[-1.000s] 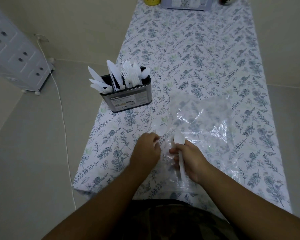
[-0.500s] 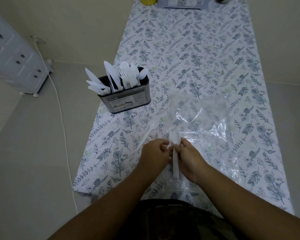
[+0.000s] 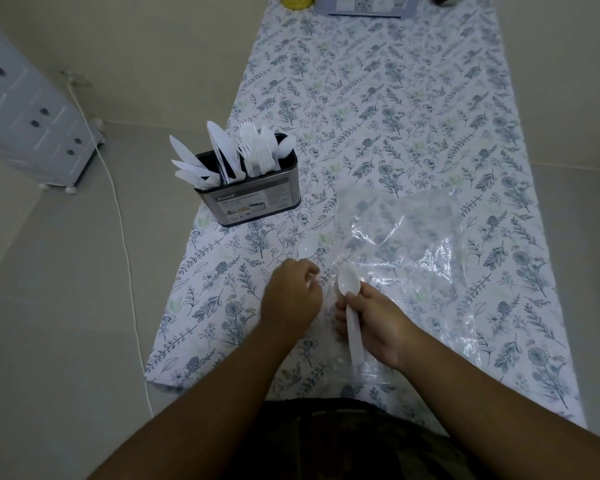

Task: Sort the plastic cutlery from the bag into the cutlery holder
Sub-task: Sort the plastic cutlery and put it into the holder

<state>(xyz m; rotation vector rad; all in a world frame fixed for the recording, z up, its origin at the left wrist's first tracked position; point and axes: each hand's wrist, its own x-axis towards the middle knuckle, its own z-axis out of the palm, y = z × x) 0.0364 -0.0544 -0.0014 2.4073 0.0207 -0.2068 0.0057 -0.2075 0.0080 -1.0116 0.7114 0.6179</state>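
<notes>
right hand (image 3: 371,318) gripping spoon (image 3: 350,295), bag (image 3: 406,244) beside

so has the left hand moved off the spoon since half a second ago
Yes. The left hand has drawn back leftward from the spoon that the right hand holds; judged against the cutlery holder, a gap now shows between them.
</notes>
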